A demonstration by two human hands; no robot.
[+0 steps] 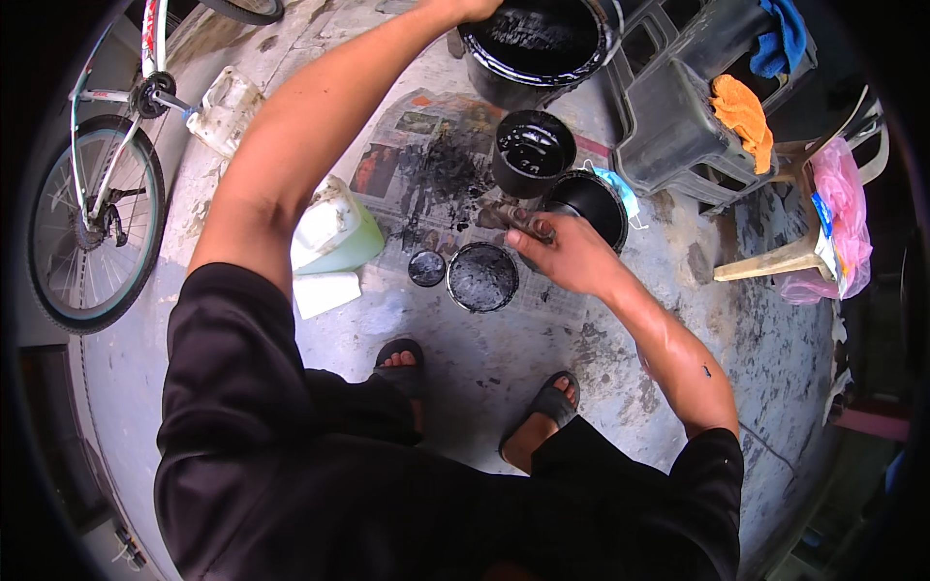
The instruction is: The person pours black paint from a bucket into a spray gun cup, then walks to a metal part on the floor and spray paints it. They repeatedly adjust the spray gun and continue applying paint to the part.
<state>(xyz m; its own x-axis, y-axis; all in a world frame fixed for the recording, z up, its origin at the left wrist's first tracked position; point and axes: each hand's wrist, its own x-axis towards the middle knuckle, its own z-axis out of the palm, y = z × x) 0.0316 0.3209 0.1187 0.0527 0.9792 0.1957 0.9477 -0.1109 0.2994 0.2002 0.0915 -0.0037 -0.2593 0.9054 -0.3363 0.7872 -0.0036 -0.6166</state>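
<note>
Crouching over stained newspaper point(426, 165) on the concrete floor point(504, 358), the person seems midway through work with black paint: the large bucket point(538, 44), the small can point(533, 150) and a second can point(591, 198) stand open, their lids point(481, 277) lie off beside them, and the paper is already smeared. The right hand point(572, 254) is closed around a paint-caked brush point(518, 218), held low just beside the two small cans, forearm angled down from the lower right. The left arm stretches far forward to the large bucket's rim; its hand point(465, 8) is cut off by the frame's top edge, so I cannot tell its grip.
</note>
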